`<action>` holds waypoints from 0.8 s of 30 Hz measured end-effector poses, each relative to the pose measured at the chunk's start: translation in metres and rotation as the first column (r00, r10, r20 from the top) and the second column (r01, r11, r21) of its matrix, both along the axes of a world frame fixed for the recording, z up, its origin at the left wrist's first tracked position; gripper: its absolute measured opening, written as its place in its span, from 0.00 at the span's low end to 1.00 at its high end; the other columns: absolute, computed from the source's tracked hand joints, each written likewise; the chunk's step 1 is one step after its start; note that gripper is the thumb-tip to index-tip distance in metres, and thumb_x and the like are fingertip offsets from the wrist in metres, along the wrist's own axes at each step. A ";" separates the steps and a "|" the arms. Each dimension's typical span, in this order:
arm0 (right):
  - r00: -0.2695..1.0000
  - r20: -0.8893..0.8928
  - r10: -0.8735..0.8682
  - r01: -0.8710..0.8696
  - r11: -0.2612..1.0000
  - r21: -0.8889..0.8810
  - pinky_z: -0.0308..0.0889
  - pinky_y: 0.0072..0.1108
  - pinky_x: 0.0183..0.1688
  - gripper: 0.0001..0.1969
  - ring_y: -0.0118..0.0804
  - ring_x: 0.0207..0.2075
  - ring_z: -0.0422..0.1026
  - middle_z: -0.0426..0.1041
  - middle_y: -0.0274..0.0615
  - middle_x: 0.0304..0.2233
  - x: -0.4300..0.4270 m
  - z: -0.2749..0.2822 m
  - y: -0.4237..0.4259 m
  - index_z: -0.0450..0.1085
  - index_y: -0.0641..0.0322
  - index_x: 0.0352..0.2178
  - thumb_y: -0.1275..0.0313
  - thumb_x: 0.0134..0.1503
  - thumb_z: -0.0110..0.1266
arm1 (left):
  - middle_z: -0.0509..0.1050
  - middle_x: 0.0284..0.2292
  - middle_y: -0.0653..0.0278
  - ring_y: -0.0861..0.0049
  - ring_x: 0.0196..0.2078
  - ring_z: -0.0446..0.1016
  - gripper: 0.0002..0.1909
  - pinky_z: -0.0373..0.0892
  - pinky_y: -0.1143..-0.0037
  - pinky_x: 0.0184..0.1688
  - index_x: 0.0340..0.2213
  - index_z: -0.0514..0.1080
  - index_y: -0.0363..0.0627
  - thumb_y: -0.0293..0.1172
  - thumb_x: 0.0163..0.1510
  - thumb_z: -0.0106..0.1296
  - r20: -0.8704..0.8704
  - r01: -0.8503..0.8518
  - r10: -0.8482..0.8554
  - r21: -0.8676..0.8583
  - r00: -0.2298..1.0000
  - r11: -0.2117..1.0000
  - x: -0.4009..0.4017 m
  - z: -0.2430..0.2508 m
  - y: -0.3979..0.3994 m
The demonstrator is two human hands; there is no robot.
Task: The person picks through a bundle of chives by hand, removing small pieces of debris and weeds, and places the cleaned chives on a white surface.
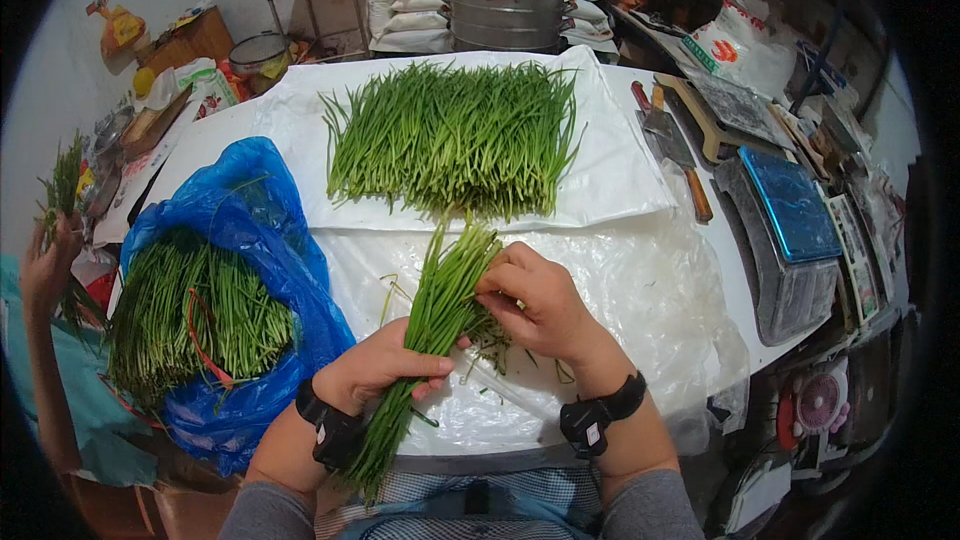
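Note:
My left hand [390, 364] is closed around a bundle of garlic chives [442, 307], which slants up to the right with its pale stem ends away from me. At the bundle's upper right edge, my right hand [536, 300] has thumb and fingertips bent close together; whether they pinch a stem cannot be told. Loose trimmings [491, 349] lie beneath it on clear plastic sheeting [637, 300]. Beyond the bundle, a wide row of chives [457, 135] rests on a white sheet [630, 172], stem ends towards me. Each of my wrists has a black band.
A blue plastic bag [255, 180] at the left holds more chives [202, 315] with a red tie. Another person's hand [52, 255] holds greens at the far left. Right are a cleaver [667, 139], a blue-topped scale [791, 202] and a pink fan [819, 399]. Steamer tiers [506, 7] stand behind.

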State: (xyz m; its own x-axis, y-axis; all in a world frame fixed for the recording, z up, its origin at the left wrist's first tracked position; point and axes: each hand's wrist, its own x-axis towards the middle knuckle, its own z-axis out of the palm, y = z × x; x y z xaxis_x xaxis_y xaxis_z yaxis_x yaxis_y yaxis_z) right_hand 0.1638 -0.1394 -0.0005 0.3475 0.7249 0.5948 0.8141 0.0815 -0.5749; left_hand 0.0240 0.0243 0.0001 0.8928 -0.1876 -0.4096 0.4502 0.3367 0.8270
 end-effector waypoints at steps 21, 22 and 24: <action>0.264 -0.821 0.507 0.453 0.686 0.569 0.67 0.15 0.25 0.06 0.22 0.20 0.66 0.67 0.37 0.24 0.030 -0.003 -0.019 0.62 0.63 0.32 0.74 0.52 0.49 | 0.67 0.16 0.64 0.84 0.13 0.63 0.18 0.59 0.86 0.16 0.39 0.64 0.33 0.26 0.46 0.52 0.003 -0.036 0.036 -0.046 0.999 0.998 0.003 -0.008 0.003; 0.263 -0.821 0.506 0.452 0.688 0.568 0.67 0.15 0.25 0.06 0.22 0.20 0.66 0.67 0.37 0.24 0.029 -0.001 -0.020 0.62 0.63 0.32 0.74 0.52 0.49 | 0.67 0.16 0.63 0.84 0.13 0.63 0.18 0.59 0.86 0.16 0.39 0.64 0.33 0.26 0.46 0.52 0.011 -0.051 0.052 -0.057 0.999 0.997 0.003 -0.008 0.003; 0.279 -0.912 0.302 0.229 0.901 0.369 0.63 0.12 0.19 0.05 0.20 0.17 0.62 0.65 0.32 0.19 0.028 0.000 -0.022 0.65 0.61 0.31 0.73 0.52 0.48 | 0.67 0.17 0.63 0.84 0.13 0.63 0.18 0.59 0.86 0.16 0.39 0.64 0.33 0.26 0.45 0.52 0.015 -0.061 0.063 -0.076 0.998 0.995 0.002 -0.008 0.004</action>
State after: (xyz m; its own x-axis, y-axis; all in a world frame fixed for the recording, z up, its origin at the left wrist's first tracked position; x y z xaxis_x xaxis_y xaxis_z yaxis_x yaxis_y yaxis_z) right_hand 0.1913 -0.1611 -0.0003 0.8177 0.5727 0.0586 -0.2905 0.4984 -0.8168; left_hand 0.0263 0.0279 -0.0076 0.9105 -0.1614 -0.3807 0.4122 0.4253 0.8057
